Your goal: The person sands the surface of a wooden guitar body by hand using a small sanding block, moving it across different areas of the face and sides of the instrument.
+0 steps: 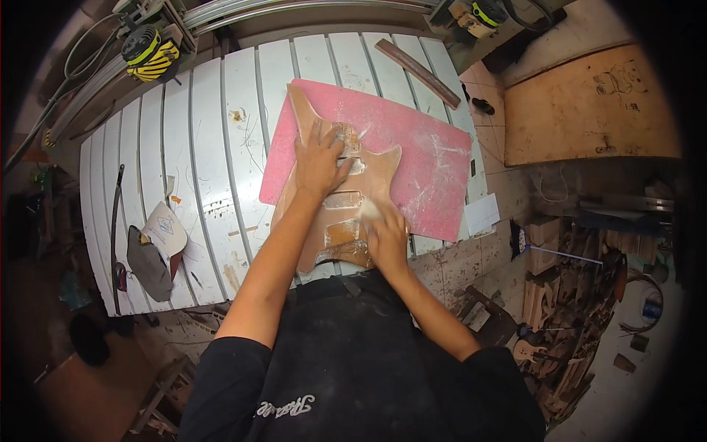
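An unfinished wooden electric guitar body [379, 171], with routed cavities and a dusty surface, lies partly on a pink mat [434, 177], its lower end near my torso. My left hand [321, 163] rests on its upper part with fingers spread, beside the cavities. At the body's right edge, my right hand [388, 234] is closed on a small whitish piece [370, 211] against the wood. That piece is blurred, and I cannot make out its kind. Dust and pale scuffs mark the mat.
The slatted white table [239, 88] carries a cap [163, 232] and a thin dark strip [118, 199] at left. A wooden bar [417, 72] lies at the far right, with white paper [482, 214] by the right edge. Metal rails [294, 11] cross behind; a wooden panel [574, 103] stands right.
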The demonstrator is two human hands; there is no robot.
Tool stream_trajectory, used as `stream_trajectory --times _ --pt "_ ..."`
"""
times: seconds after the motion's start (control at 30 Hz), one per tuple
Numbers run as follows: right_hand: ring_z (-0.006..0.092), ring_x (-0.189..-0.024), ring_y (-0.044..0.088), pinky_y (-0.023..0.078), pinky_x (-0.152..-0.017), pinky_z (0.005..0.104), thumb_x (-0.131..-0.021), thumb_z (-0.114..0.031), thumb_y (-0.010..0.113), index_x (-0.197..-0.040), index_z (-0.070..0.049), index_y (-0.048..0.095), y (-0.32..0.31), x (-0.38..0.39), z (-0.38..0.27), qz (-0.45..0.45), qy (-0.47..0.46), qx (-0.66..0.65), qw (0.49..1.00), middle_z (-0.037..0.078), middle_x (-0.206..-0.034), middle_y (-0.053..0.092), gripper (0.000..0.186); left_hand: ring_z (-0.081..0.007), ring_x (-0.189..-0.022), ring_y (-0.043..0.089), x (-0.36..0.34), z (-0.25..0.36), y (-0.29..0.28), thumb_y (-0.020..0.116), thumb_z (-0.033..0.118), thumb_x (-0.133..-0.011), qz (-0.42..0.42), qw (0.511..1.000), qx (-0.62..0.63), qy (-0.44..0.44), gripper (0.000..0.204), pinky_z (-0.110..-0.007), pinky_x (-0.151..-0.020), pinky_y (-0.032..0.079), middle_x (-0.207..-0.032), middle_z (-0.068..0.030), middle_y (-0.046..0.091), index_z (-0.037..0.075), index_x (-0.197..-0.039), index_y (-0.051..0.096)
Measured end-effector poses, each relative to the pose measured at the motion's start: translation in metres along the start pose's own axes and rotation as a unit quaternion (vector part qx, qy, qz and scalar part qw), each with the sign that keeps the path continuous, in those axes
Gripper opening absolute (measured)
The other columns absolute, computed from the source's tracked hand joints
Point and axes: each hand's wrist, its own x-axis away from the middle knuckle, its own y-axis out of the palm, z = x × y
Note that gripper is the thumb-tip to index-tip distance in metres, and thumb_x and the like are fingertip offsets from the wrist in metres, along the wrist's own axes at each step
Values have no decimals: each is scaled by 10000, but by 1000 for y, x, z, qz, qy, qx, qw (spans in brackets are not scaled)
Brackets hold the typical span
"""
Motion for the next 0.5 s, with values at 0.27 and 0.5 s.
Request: stream_trajectory --times 0.27,0.5 --pt "395 -1320 591 383 -1151 539 -900 -62 745 -1040 -64 803 9 -60 0 14 53 -8 998 170 -1446 671 151 -379 -1606 311 4 5 0 749 443 -939 -12 1000 -3 -5 401 -767 -1165 288 -1604 -17 557 160 -1223 747" --pt "376 -1330 582 364 -1150 536 -910 -79 719 -1050 -101 810 -6 23 -4 -13 -1 -5 1000 152 -1447 671 168 -389 -1602 317 5 2 2 748 439 -933 4 1000 0 -1 401 -773 -1161 283 -1601 -28 559 134 -1194 741"
